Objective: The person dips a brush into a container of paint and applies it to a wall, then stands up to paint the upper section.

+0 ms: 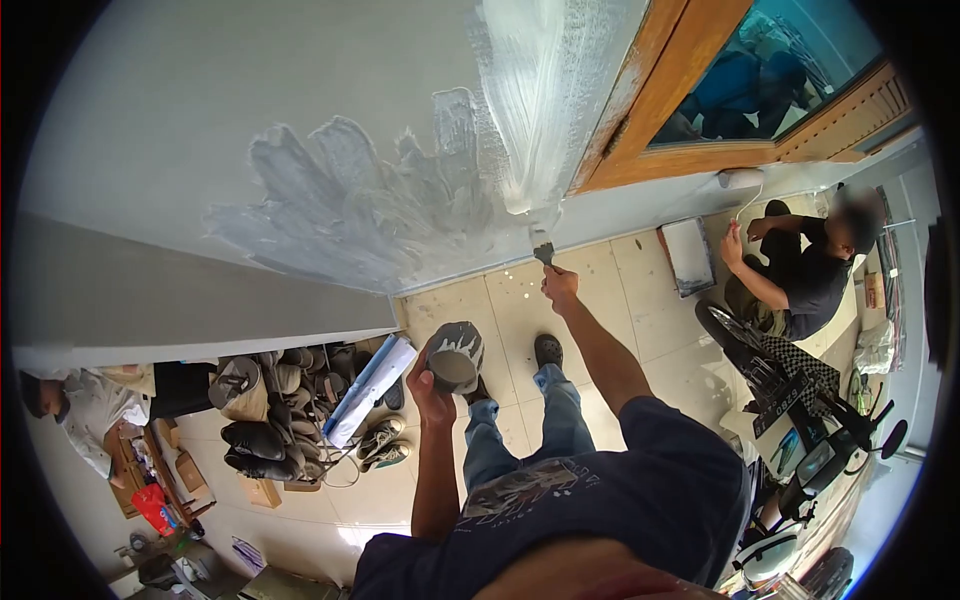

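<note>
My right hand [561, 286] is closed round the handle of a paintbrush [543, 250], its pale bristles right at the lower wall. White strokes cover the wall [530, 110] above the brush, and thinner, patchy strokes spread to the left. In my left hand [430, 392] is a paint-smeared pot [456, 366], held at its side in front of my body; its inside looks grey. Tiled floor [515, 315] with white drips lies below the brush.
A wood-framed window [650, 120] borders the painted strip. At right, a person [815, 270] sits holding a paint roller [740, 179] against the wall, near a paint tray [688, 257] and a motorcycle [800, 420]. Shoes [262, 450] crowd a rack at left; another person [100, 410] is beyond.
</note>
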Tool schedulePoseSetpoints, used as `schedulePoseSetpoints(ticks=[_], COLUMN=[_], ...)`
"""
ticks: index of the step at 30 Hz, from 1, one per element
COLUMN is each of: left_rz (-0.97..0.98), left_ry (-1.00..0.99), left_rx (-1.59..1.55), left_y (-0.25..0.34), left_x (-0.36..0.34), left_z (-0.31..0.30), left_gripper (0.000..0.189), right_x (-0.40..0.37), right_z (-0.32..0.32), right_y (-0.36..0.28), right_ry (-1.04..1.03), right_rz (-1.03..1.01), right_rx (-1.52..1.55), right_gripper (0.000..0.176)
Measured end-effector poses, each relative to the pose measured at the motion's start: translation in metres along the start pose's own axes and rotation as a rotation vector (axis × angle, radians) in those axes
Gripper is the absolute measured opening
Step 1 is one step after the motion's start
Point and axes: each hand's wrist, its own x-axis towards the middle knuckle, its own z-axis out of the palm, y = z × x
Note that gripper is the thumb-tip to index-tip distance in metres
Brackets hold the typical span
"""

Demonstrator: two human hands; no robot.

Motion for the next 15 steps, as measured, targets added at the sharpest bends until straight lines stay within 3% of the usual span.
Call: schedulePoseSetpoints(ticks=[2,6,7,11,13,15], left_rz=[0.002,-0.001,-0.018,-0.011,-0.034,-0.028], left_ry=[-0.008,0.002,-0.038,-0.021,-0.003,0.019], left_rx=[0.007,0.022,0.020,0.025,0.024,0.026], left_y=[0.015,0.042,0.042,0.074,0.087,0.100], left_x=[-0.003,-0.013,-0.013,-0.018,-0.016,-0.024], left_z=[-0.004,-0.027,-0.043,-0.052,-0.051,-0.045], left_gripper=[0.088,0.078,0.054,0.051,0.071,0.070], right_x=[-0.006,-0.039,-0.055,-0.152,-0.207,-0.263], right_z=[0.014,0.055,0.061,0.074,0.080,0.085], right_y=[-0.014,-0.069,-0.079,-0.134,-0.177,-0.214], right_ry=[0.050,0.028,0.011,-0.099,-0.196,-0.266], right_rz=[-0.098,-0.242,-0.256,-0.377,-0.478,-0.577], right_rx=[-0.210,-0.227,-0.186,-0.007,0.056,0.095], right_gripper=[0.017,0.017,0.017,0.018,0.021,0.023])
